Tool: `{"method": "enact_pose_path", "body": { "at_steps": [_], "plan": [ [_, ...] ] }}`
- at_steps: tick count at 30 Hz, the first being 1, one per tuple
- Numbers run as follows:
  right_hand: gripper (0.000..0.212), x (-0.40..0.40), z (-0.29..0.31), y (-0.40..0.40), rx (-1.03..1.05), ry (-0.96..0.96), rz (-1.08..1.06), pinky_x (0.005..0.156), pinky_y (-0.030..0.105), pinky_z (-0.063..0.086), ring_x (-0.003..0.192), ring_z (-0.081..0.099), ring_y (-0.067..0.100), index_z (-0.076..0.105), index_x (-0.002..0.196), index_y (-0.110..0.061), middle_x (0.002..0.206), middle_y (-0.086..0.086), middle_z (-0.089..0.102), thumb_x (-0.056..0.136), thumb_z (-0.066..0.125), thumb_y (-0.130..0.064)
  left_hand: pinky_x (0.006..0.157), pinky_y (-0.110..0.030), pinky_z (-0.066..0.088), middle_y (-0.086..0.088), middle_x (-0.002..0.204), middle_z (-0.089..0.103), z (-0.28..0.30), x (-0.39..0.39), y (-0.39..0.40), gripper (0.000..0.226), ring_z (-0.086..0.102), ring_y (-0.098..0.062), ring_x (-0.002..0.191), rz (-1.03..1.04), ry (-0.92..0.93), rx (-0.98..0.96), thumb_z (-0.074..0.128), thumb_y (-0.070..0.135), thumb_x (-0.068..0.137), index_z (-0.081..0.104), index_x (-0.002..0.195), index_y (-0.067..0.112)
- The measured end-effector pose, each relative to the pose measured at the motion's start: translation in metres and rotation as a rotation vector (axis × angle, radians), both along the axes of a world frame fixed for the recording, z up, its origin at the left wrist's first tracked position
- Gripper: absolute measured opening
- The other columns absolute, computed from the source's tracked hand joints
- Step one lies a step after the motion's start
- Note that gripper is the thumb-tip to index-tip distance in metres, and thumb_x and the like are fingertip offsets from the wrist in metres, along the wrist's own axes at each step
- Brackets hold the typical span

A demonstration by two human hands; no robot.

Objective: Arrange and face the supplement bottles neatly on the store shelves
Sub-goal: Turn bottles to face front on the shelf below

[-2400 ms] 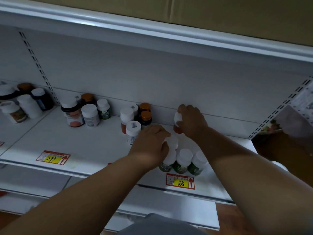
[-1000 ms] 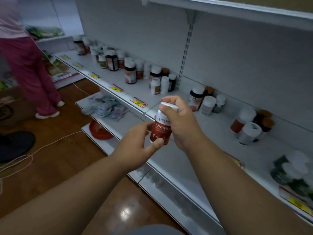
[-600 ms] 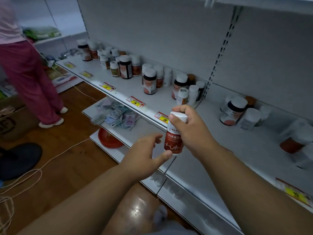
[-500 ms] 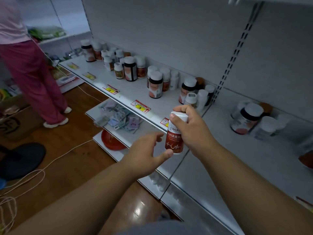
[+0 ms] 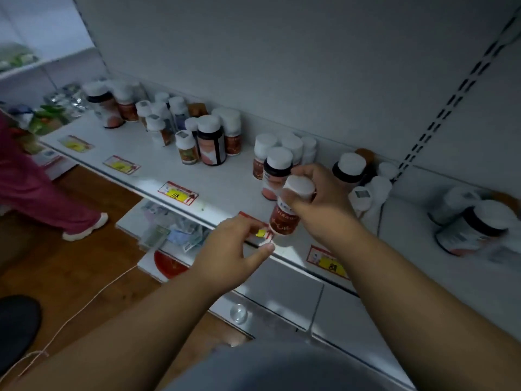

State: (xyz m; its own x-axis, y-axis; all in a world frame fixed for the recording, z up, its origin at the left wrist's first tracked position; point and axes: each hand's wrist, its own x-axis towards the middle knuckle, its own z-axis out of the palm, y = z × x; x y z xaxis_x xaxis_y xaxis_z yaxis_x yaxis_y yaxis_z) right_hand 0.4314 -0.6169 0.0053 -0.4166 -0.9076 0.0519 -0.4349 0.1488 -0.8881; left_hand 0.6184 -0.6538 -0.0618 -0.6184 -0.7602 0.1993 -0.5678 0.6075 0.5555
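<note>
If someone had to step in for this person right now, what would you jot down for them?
Right hand grips a red-labelled bottle by its white cap, held tilted over the front edge of the shelf.
Left hand holds nothing, fingers loosely curled just below the bottle.
Done: many bottles stand in clusters along the back of the shelf.
Left: set this bottle down, perhaps by the similar red-labelled ones behind it, label forward; then tidy the loose clusters into rows.
</note>
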Motion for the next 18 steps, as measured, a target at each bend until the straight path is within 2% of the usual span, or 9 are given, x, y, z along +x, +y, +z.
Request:
{"method": "enact_pose_path", "body": {
  "at_steps": [2, 4, 7, 9, 11, 15, 18],
  "plan": [
    [0.035, 0.009, -0.002, -0.016, -0.01, 0.076, -0.06, 0.074, 0.024, 0.048, 0.084, 0.055, -0.008, 0.046, 0.097, -0.053, 0.091, -0.025, 0.056, 0.071, 0.068, -0.05, 0.083, -0.032, 0.048, 0.008, 0.102, 0.06, 0.0, 0.007, -0.036, 0.05, 0.055, -0.011, 0.096, -0.032, -0.041, -0.036, 0.053, 0.062, 0.082, 0.062, 0.115, 0.025],
    [0.038, 0.018, -0.001, -0.031, -0.015, 0.147, -0.095, 0.069, 0.017, 0.042, 0.083, 0.053, -0.013, 0.046, 0.102, -0.05, 0.091, -0.029, 0.05, 0.073, 0.07, -0.044, 0.085, -0.033, 0.048, 0.0, 0.107, 0.063, -0.001, 0.011, -0.07, 0.058, 0.057, -0.019, 0.1, -0.067, -0.082, -0.093, 0.055, 0.063, 0.079, 0.063, 0.117, 0.02],
    [0.042, 0.031, -0.001, -0.053, 0.02, 0.251, -0.11, 0.072, 0.022, 0.041, 0.088, 0.05, -0.001, 0.047, 0.107, -0.041, 0.091, -0.026, 0.046, 0.074, 0.073, -0.038, 0.089, -0.034, 0.045, -0.005, 0.117, 0.061, -0.006, 0.013, -0.108, 0.066, 0.056, -0.024, 0.107, -0.167, -0.131, -0.114, 0.065, 0.061, 0.075, 0.059, 0.124, 0.016],
    [0.04, 0.037, -0.001, -0.064, 0.052, 0.326, -0.137, 0.065, 0.019, 0.036, 0.081, 0.047, 0.001, 0.045, 0.102, -0.037, 0.087, -0.023, 0.044, 0.075, 0.074, -0.036, 0.088, -0.035, 0.045, -0.008, 0.118, 0.06, -0.01, 0.012, -0.124, 0.072, 0.055, -0.027, 0.107, -0.235, -0.139, -0.114, 0.072, 0.059, 0.072, 0.057, 0.125, 0.012],
    [0.038, 0.043, -0.002, -0.074, 0.082, 0.401, -0.136, 0.057, 0.011, 0.027, 0.073, 0.043, -0.004, 0.042, 0.096, -0.035, 0.082, -0.023, 0.042, 0.076, 0.074, -0.036, 0.084, -0.037, 0.047, -0.012, 0.112, 0.062, -0.015, 0.009, -0.133, 0.075, 0.057, -0.032, 0.101, -0.273, -0.112, -0.122, 0.074, 0.057, 0.068, 0.059, 0.121, 0.007],
    [0.037, 0.058, -0.012, -0.091, 0.174, 0.471, -0.086, 0.054, 0.015, 0.026, 0.067, 0.04, -0.002, 0.038, 0.093, -0.034, 0.086, -0.015, 0.044, 0.077, 0.072, -0.037, 0.073, -0.036, 0.045, -0.013, 0.093, 0.062, -0.025, -0.001, -0.139, 0.068, 0.058, -0.034, 0.087, -0.291, -0.053, -0.131, 0.063, 0.061, 0.068, 0.064, 0.101, 0.002],
    [0.037, 0.063, -0.021, -0.092, 0.178, 0.473, -0.098, 0.055, 0.016, 0.027, 0.068, 0.043, -0.002, 0.035, 0.094, -0.036, 0.093, -0.012, 0.046, 0.08, 0.069, -0.038, 0.074, -0.037, 0.045, -0.011, 0.09, 0.061, -0.035, -0.004, -0.14, 0.061, 0.057, -0.033, 0.086, -0.286, -0.049, -0.147, 0.068, 0.055, 0.067, 0.064, 0.097, 0.001]
  ]
}}
